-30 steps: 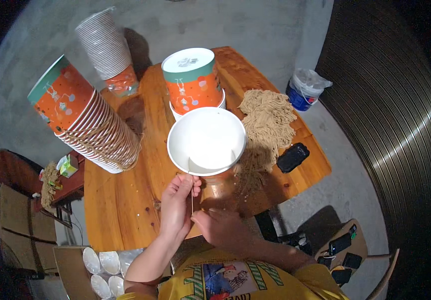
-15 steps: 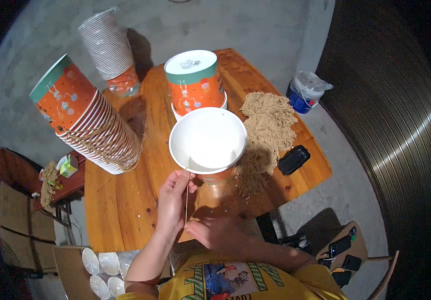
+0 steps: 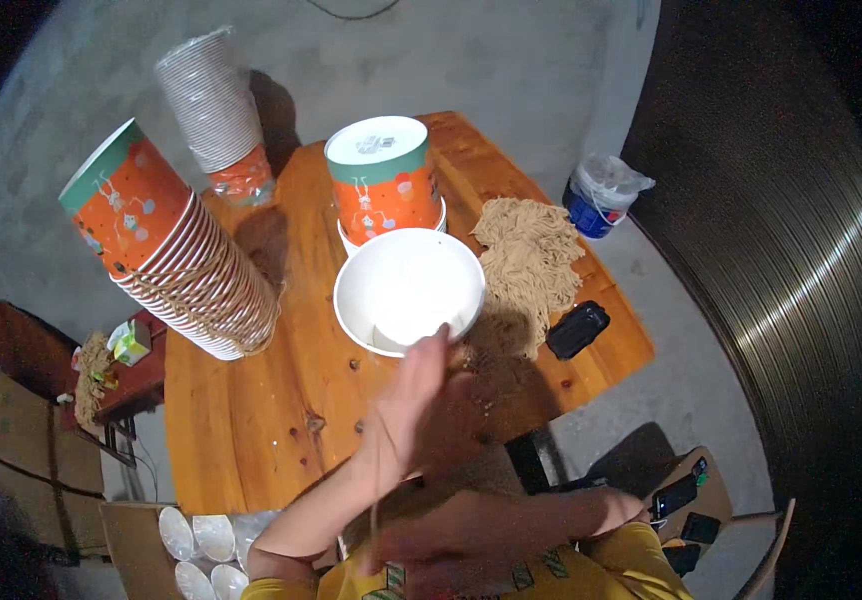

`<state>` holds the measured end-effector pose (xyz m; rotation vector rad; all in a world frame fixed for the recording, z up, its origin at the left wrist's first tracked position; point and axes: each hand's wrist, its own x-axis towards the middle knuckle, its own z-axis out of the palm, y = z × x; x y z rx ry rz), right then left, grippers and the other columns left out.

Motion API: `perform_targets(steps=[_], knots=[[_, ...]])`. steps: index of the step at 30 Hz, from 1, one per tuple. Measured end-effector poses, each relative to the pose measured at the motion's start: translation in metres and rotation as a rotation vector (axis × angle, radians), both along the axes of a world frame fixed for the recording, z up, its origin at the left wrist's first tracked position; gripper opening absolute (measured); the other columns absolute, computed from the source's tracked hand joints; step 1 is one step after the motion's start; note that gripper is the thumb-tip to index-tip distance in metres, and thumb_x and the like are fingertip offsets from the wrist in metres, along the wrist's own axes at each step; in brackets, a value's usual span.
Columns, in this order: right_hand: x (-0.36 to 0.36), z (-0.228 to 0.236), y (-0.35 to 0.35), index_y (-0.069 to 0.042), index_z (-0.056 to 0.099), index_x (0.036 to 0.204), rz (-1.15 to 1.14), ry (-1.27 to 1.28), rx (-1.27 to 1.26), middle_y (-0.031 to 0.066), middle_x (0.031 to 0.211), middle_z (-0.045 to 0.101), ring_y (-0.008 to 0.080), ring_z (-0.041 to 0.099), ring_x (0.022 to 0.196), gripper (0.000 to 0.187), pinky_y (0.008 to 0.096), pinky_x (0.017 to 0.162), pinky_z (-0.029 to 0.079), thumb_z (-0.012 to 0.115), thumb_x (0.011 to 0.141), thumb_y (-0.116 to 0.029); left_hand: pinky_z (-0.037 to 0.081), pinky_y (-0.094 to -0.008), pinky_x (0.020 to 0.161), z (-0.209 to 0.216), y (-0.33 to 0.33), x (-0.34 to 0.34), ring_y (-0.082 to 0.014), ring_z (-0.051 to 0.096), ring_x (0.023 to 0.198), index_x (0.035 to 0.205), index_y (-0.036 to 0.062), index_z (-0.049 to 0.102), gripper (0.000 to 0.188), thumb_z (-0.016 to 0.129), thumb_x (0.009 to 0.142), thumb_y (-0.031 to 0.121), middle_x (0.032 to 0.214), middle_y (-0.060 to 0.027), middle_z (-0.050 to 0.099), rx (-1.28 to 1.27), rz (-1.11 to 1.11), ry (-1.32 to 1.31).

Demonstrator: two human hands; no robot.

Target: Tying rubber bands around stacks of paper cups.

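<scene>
Left hand (image 3: 413, 405), grip blurred and its closure indiscernible, touches the near rim of the white bowl (image 3: 409, 290) on the table (image 3: 251, 420); a careless nudge could tip it toward the noodles (image 3: 529, 262) beyond.

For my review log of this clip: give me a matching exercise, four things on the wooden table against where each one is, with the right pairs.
Things:
1. white bowl
2. noodle pile
3. black phone
4. leaning orange cup stack

Places:
A. table's left side
B. near the table's right edge, below the noodles
C. table's middle, just beyond the left hand
D. right of the bowl

Pairs: 1-C, 2-D, 3-B, 4-A
</scene>
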<state>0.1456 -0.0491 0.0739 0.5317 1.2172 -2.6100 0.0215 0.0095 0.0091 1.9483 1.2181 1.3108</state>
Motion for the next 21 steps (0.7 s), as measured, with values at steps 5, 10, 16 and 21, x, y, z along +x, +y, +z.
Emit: perform_targets(steps=[5, 10, 16, 21], knots=[[0.040, -0.001, 0.026, -0.009, 0.059, 0.099, -0.761, 0.275, 0.678, -0.0001, 0.059, 0.050, 0.0052, 0.041, 0.047, 0.040, 0.0197, 0.043, 0.031, 0.047, 0.092, -0.046, 0.046, -0.0401, 0.062, 0.017, 0.006, -0.053, -0.0318, 0.055, 0.075, 0.081, 0.0001, 0.059, 0.019, 0.064, 0.082, 0.018, 0.081, -0.0149, 0.054, 0.240, 0.345, 0.565], [0.019, -0.007, 0.059, -0.008, 0.052, 0.086, -1.284, 0.318, 0.001, -0.0028, 0.052, 0.037, 0.0062, 0.032, 0.041, 0.036, 0.0202, 0.038, 0.024, 0.037, 0.098, -0.039, 0.043, -0.0402, 0.067, 0.022, 0.024, -0.121, -0.0326, 0.053, 0.076, 0.078, -0.0055, 0.057, 0.021, 0.059, 0.085, 0.014, 0.079, -0.0153, 0.053, 0.115, 0.253, 0.479], [0.002, -0.067, 0.095, -0.008, 0.053, 0.085, -1.117, 0.872, -0.600, -0.0034, 0.049, 0.026, 0.0064, 0.026, 0.041, 0.031, 0.0210, 0.040, 0.023, 0.038, 0.098, -0.031, 0.043, -0.0355, 0.071, 0.030, 0.030, -0.159, -0.0287, 0.053, 0.079, 0.078, -0.0049, 0.056, 0.018, 0.057, 0.085, 0.011, 0.082, -0.0124, 0.056, 0.155, 0.118, 0.527], [-0.012, -0.073, 0.101, -0.008, 0.055, 0.080, -1.154, 0.794, -0.589, -0.0033, 0.049, 0.027, 0.0068, 0.027, 0.043, 0.031, 0.0218, 0.041, 0.024, 0.039, 0.097, -0.029, 0.045, -0.0329, 0.069, 0.030, 0.010, -0.131, -0.0272, 0.055, 0.079, 0.084, -0.0028, 0.055, 0.005, 0.055, 0.083, 0.002, 0.084, -0.0138, 0.057, 0.348, 0.333, 0.350]])
